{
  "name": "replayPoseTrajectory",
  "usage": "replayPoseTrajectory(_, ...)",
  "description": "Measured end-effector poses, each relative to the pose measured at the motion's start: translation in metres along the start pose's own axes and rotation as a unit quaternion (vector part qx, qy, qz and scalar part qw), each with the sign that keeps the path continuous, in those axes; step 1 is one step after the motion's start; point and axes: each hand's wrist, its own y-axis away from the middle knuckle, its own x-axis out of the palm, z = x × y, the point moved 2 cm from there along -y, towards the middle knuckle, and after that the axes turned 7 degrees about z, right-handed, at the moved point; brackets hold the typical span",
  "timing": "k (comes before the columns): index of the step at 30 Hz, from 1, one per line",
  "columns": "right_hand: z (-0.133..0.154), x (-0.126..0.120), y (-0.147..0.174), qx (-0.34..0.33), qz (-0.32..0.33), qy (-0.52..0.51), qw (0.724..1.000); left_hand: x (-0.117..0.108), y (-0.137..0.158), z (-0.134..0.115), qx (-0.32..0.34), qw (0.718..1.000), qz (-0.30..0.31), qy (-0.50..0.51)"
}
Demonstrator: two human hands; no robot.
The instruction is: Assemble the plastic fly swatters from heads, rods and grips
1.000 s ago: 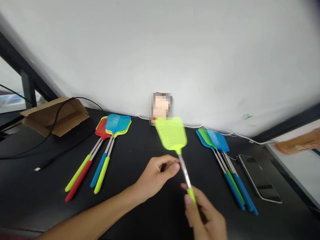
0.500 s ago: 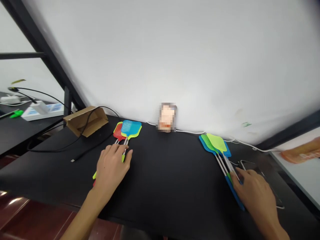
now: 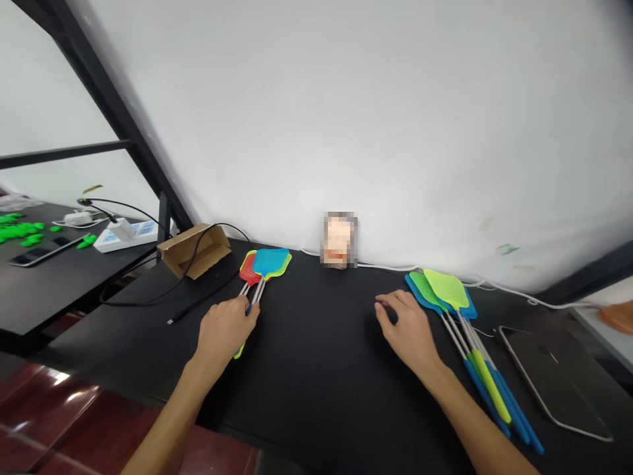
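Note:
My left hand (image 3: 225,331) is closed around the thin shafts of several fly swatters on the left of the black table. Their red (image 3: 248,269) and blue (image 3: 270,261) heads overlap, with yellow-green edges showing beneath, and the palm hides most of the handles. Over the middle of the table is my right hand (image 3: 408,330), thumb and forefinger curved with a gap between them, holding nothing. To its right lies a second stack of fly swatters (image 3: 446,288), with blue, green and yellow-green heads fanned out toward the wall and the handles pointing toward me.
A tablet-like device (image 3: 554,376) lies at the right. An open cardboard box (image 3: 195,251) and a black cable (image 3: 190,310) are at the left. A pixelated object (image 3: 339,239) leans on the wall beside a white cord (image 3: 388,267). A power strip (image 3: 143,232) is on the neighbouring table.
My right hand has left the right stack and moved left to the table's middle. My left hand has closed round the left swatters' shafts. The view has shifted slightly.

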Motion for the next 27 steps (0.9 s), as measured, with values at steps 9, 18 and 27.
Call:
replayPoseTrajectory(9,0.044,0.004,0.022,0.003,0.103,-0.249,0.963,0.006,0.051,-0.074,0.196,0.822,-0.06,0.532)
replayPoseTrajectory(18,0.033,0.018,0.031,0.184,0.164,-0.585,0.773,0.012,0.023,-0.184,0.359,0.633,0.2,0.656)
replayPoseTrajectory(27,0.047,0.017,0.028,0.237,0.256,-0.734,0.584,0.032,0.022,-0.17,0.297,0.514,0.259,0.762)
